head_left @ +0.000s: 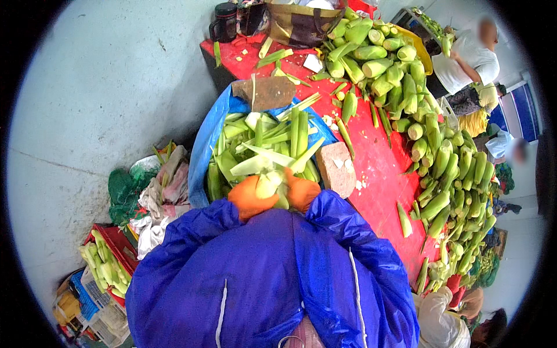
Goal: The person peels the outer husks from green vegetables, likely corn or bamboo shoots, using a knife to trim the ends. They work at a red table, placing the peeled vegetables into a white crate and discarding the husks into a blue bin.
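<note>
In orange gloves, my left hand [253, 196] and my right hand [303, 190] are close together in front of my chest. Between them is an ear of corn [268, 184], with pale husk leaves spreading away from it. My left fingers are wrapped round the ear. The right hand is closed at the ear's other side, slightly blurred, against the husk. Just beyond the hands, a blue bag [200, 145] lies spread open, full of stripped green corn husks [255, 142].
Bricks weigh down the bag's edge: a brown brick [264, 94] at the far side, a paler brick [336, 169] at the right. Unhusked corn [438, 156] is heaped along the red table [383, 194]. Husked ears [104, 261] lie at lower left. A person [467, 61] stands at upper right.
</note>
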### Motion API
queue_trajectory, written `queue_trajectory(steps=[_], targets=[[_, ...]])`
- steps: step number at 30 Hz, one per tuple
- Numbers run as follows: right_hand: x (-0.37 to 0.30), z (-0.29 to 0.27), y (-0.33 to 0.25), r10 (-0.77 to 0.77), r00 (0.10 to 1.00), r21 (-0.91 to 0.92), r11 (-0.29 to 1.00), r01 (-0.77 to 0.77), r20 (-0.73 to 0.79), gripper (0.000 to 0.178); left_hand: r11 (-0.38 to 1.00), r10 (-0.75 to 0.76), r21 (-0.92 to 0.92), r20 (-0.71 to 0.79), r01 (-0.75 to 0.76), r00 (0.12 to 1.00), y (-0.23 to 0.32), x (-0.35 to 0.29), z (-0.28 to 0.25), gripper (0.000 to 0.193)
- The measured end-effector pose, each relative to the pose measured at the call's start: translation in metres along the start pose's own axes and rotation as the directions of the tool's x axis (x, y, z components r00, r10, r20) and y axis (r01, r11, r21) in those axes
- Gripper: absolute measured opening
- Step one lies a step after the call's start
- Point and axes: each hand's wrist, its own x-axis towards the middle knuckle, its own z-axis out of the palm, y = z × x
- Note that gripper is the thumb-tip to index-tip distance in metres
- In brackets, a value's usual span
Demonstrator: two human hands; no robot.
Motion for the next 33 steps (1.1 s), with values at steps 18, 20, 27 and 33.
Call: queue_trajectory(steps=[18,20,27,33], targets=[[-0.025,-0.100,-0.040,0.321,0.914,0.812,0.446,-0.376,0.246,0.062,0.944,0.311,0.113,0.019,-0.311,0.950,0.003,0.014,-0.002,0.061],[-0.024,-0.101,-0.056,0.173,0.982,0.713,0.680,-0.171,0.070,0.072,0.918,0.389,0.051,0.091,-0.394,0.917,0.005,0.027,-0.001,0.068],[-0.116,-0.091,-0.045,0.508,0.794,0.798,0.600,-0.049,-0.333,0.059,0.610,0.720,-0.054,0.456,-0.791,0.524,0.093,0.042,0.061,0.100],[-0.277,-0.032,-0.026,0.866,-0.003,0.837,0.482,-0.259,-0.500,0.050,0.706,0.639,-0.064,0.488,-0.705,0.595,0.063,0.055,0.082,0.073]])
